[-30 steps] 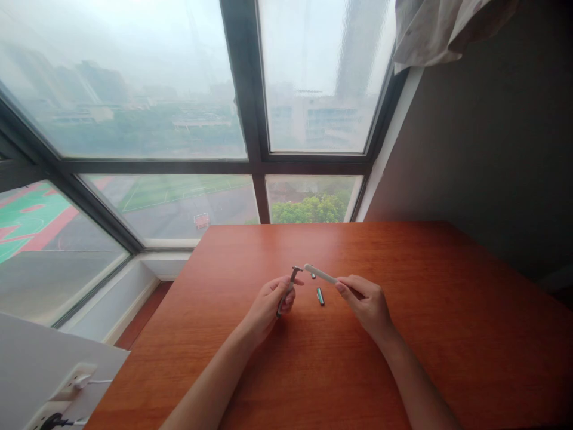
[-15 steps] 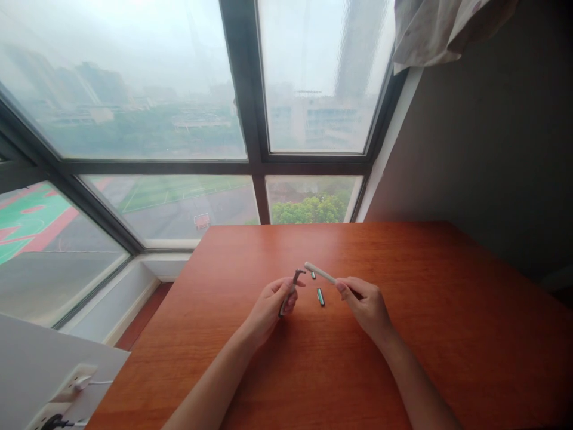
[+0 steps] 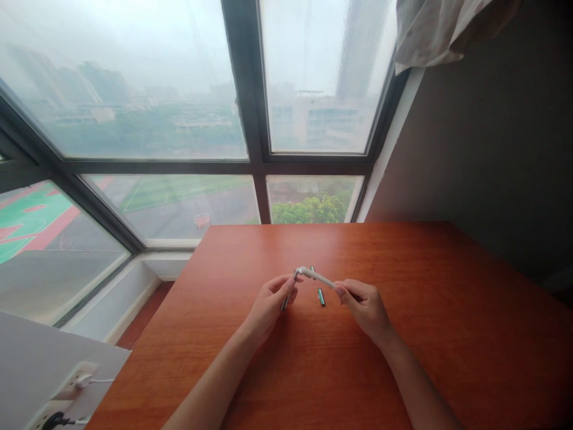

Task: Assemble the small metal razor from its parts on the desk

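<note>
My left hand (image 3: 275,297) is closed on a slim silver-and-dark piece with a bent tip, which looks like a razor handle (image 3: 285,303). My right hand (image 3: 364,301) pinches the near end of a pale, slightly curved rod (image 3: 320,277). The rod's far end meets the bent tip above my left fingers; whether the two are joined I cannot tell. Between my hands, a small dark block with a green strip, like a razor cartridge (image 3: 321,297), lies on the wooden table (image 3: 286,382). A second similar block (image 3: 313,270) lies farther back, partly hidden behind the rod.
Large framed windows (image 3: 256,119) rise beyond the table's far edge. At the lower left, a wall socket (image 3: 76,379) holds plugs with cables. A pale cloth (image 3: 430,36) hangs at the upper right, beside a dark wall (image 3: 474,149).
The rod in my right hand has moved slightly left and down, so its far end now meets the bent tip of the left piece. The blocks on the table stay put.
</note>
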`<state>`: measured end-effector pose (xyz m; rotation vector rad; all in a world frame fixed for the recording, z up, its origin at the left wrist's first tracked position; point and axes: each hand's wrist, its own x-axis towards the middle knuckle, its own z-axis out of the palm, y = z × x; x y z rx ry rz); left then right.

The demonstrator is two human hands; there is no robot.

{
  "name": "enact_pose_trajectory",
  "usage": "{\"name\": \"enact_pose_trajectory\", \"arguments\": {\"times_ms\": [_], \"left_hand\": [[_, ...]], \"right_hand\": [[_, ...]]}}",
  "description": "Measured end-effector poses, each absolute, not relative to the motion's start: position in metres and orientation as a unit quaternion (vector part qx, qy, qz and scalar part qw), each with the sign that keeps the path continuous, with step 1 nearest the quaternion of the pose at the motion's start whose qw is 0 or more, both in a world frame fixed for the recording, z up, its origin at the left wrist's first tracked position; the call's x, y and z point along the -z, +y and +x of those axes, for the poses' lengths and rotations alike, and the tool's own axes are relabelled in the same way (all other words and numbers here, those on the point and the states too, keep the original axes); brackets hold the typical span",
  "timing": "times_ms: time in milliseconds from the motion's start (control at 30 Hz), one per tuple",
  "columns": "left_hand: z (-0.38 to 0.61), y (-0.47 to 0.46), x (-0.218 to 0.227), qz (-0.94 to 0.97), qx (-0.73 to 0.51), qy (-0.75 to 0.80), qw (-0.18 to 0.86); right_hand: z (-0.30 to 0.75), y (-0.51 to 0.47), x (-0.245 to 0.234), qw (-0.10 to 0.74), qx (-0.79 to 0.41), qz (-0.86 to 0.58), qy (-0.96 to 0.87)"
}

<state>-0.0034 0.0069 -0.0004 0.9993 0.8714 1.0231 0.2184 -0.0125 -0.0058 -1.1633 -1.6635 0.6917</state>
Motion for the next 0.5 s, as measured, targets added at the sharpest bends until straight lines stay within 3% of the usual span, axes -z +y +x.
{"name": "enact_pose_trajectory", "arguments": {"times_ms": [500], "left_hand": [[-0.003,0.0059,0.0014,0.465,-0.45,0.391,0.654]], "right_hand": [[0.2177,-0.0117,0.0067,0.464,-0.256,-0.511,-0.677]]}}
